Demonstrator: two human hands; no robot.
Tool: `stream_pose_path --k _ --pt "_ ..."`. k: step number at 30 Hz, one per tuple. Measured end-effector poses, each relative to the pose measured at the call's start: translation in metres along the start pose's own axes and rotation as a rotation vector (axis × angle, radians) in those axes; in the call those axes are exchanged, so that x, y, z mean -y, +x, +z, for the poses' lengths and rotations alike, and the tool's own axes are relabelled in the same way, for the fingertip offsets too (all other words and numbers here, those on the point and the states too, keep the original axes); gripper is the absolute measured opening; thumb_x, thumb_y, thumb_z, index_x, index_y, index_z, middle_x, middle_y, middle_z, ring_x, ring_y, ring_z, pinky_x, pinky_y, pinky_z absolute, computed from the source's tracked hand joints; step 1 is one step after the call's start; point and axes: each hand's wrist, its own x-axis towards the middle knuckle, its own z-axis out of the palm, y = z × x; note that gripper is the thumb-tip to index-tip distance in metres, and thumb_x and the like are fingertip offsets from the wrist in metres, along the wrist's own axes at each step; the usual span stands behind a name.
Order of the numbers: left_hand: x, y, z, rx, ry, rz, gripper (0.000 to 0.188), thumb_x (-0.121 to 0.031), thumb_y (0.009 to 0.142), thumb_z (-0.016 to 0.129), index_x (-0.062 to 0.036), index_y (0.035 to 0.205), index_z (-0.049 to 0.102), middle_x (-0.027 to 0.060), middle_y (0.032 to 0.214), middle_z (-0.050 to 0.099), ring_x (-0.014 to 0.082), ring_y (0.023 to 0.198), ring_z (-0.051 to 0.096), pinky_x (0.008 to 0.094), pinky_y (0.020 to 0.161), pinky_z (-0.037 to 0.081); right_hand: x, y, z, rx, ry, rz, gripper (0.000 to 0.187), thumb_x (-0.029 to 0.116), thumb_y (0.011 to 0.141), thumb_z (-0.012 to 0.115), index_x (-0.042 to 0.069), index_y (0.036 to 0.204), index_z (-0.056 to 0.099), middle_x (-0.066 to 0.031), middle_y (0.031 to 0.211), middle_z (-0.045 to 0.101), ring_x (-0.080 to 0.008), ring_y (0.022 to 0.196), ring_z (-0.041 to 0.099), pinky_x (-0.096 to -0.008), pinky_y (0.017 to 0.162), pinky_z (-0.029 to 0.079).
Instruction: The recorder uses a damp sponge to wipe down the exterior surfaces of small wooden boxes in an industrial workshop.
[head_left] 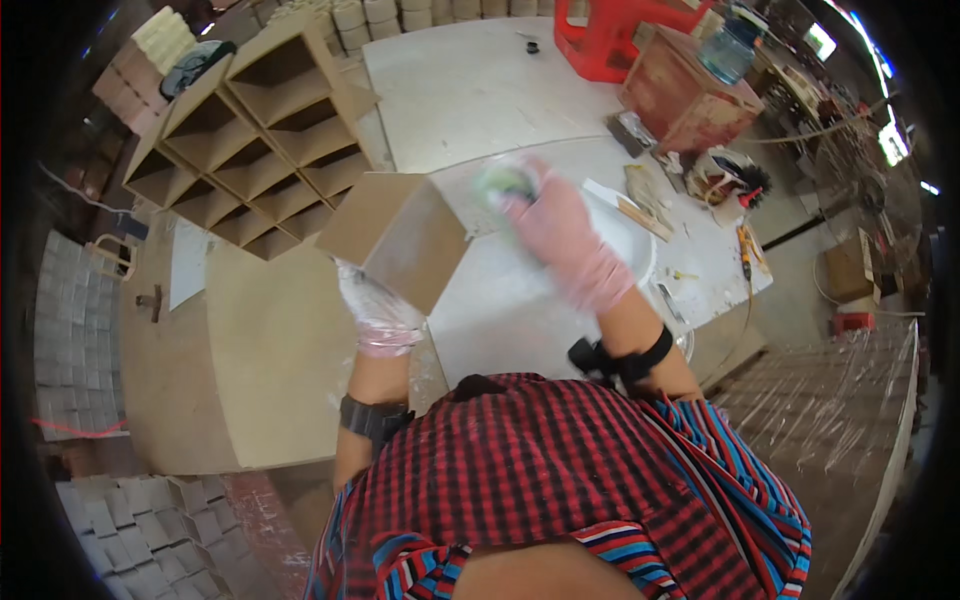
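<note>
My left hand (378, 312), in a thin whitish-pink glove, grips a small brown cardboard box (377, 205) from below. The box is tilted, with one open side facing right. My right hand (572, 245), in a pink glove, is raised to the right of the box and apart from it. Its fingers are closed round a small pale green and white object (506, 186), smeared by motion, whose kind I cannot make out. Under and beyond the right wrist lies a white tray (640, 247), partly hidden by the arm.
A brown cardboard box rack with square compartments (262, 150) stands at the back left. Toward the back right are a red plastic stool (590, 62), a reddish wooden box (680, 90) and a water bottle (730, 52) on it. An orange-handled tool (744, 252) lies near the table's right edge.
</note>
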Motion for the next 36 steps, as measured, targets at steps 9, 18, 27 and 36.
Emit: stream_pose_path --k 9,18,27,36 --pt "-0.002 -0.008 -0.043 0.027 0.339 -0.023 0.036 -0.017 0.089 0.043 0.0011 0.12 0.043 0.014 0.118 0.049 0.0249 0.103 0.052 0.0354 0.084 0.046 -0.192 0.008 -0.016 0.355 -0.752 0.17 0.028 0.028 0.075 0.06 0.007 0.094 0.062 -0.0152 0.091 0.062 -0.0329 0.088 0.058 -0.0387 0.077 0.045" --pt "0.012 -0.016 -0.038 -0.041 -0.027 -0.165 0.048 -0.034 0.086 0.045 -0.0014 0.121 0.042 0.0153 0.121 0.046 0.0291 0.11 0.046 0.0417 0.092 0.04 -0.234 0.006 0.0 0.438 -0.823 0.076 0.027 0.026 0.074 0.06 0.006 0.091 0.062 -0.015 0.089 0.062 -0.0325 0.087 0.059 -0.0383 0.078 0.046" --pt "0.016 -0.015 -0.033 0.089 1.393 0.329 0.039 -0.017 0.079 0.061 -0.0012 0.113 0.05 0.0086 0.109 0.057 0.0188 0.098 0.056 0.0319 0.084 0.044 -0.255 0.002 -0.035 0.222 -0.167 0.278 0.029 0.024 0.081 0.057 0.003 0.1 0.061 -0.0117 0.089 0.064 -0.0248 0.081 0.061 -0.0325 0.072 0.046" --pt "0.019 -0.013 -0.021 0.046 1.161 0.309 0.041 -0.025 0.078 0.063 -0.0013 0.109 0.052 0.0093 0.104 0.059 0.0195 0.094 0.057 0.0312 0.079 0.045 -0.246 -0.007 -0.045 0.178 0.374 0.52 0.031 0.026 0.081 0.058 0.003 0.101 0.059 -0.0085 0.088 0.063 -0.0166 0.075 0.061 -0.0287 0.067 0.047"
